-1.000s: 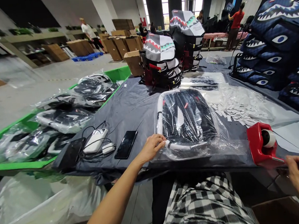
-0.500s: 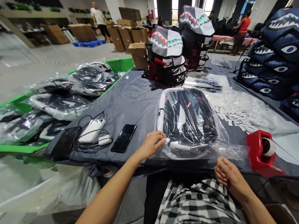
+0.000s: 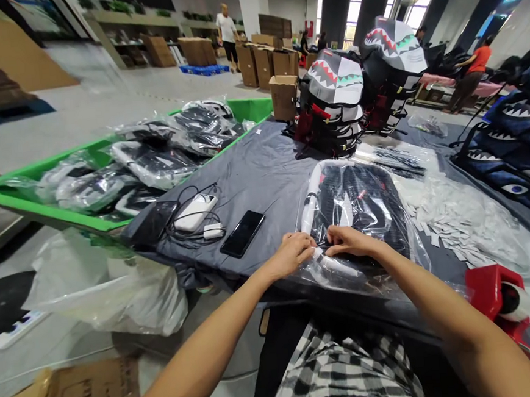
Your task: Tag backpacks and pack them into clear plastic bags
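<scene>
A dark backpack with white edging lies in a clear plastic bag (image 3: 361,197) at the table's front. My left hand (image 3: 294,252) is at the bag's lower left corner, its fingers closed on the plastic. Close beside it, my right hand (image 3: 347,241) rests over the lower part of the bag with fingers curled in a pinch. What sits between those fingertips is too small to make out. To the right of my right forearm stands a red tape dispenser (image 3: 495,299) with a white roll.
Left of the bag lie a black phone (image 3: 242,233) and a white power bank (image 3: 196,212) with cables. A green-edged bin (image 3: 251,109) holds several bagged backpacks. Stacked backpacks (image 3: 336,89) stand behind, and small white slips (image 3: 459,217) lie at right. A person in white (image 3: 227,30) is far off.
My right hand has moved from beside the tape dispenser up and left onto the bag, near my left hand. The left hand stays at the bag's corner. The view has turned left.
</scene>
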A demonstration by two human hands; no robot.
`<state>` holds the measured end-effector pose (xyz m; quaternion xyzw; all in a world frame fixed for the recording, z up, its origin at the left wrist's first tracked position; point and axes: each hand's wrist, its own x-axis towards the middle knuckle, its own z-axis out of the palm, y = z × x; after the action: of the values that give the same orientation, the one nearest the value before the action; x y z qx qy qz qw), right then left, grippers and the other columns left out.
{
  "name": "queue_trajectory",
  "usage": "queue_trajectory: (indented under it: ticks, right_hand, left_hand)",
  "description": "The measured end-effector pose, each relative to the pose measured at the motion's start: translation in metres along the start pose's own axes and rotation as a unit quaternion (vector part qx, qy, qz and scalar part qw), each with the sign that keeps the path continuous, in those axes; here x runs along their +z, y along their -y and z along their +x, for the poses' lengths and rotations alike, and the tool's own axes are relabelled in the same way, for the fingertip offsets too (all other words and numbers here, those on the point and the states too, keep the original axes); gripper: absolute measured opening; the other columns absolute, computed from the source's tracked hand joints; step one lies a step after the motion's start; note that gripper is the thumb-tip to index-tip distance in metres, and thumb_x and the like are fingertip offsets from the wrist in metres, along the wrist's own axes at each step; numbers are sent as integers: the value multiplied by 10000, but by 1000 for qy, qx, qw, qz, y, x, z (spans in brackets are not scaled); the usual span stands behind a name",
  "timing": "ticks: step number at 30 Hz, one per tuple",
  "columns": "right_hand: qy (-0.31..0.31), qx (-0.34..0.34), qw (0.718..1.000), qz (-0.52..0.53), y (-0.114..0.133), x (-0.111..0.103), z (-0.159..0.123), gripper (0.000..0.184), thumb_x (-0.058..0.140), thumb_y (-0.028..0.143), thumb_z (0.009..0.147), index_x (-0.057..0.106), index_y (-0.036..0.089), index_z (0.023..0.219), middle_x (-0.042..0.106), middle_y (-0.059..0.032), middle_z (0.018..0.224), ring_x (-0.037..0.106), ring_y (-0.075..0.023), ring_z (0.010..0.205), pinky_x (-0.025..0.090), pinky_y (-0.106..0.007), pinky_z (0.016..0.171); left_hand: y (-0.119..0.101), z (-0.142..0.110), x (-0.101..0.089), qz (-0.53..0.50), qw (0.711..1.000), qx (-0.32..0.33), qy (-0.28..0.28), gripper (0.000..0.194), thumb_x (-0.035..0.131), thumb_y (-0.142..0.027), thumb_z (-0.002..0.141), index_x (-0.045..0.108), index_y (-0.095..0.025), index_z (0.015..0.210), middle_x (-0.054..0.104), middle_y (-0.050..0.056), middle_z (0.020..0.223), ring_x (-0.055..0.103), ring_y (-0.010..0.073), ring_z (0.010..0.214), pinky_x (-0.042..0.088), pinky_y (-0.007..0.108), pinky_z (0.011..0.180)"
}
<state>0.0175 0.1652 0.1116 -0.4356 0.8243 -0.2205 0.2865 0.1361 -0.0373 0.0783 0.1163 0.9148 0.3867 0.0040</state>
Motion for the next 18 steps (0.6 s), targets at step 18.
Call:
queue_trajectory:
  ticks: [18]
  right_hand:
    - [-272, 48, 961, -25, 25, 42, -43, 338, 441, 509, 987, 524, 224, 826, 608, -20, 776, 565, -174, 708, 358, -272, 647]
  left_hand:
    - [-1, 5, -14, -59, 991, -65, -103, 108, 665, -318, 815, 652, -211, 821, 576, 59, 1366, 495, 268, 1284, 310, 438, 1137]
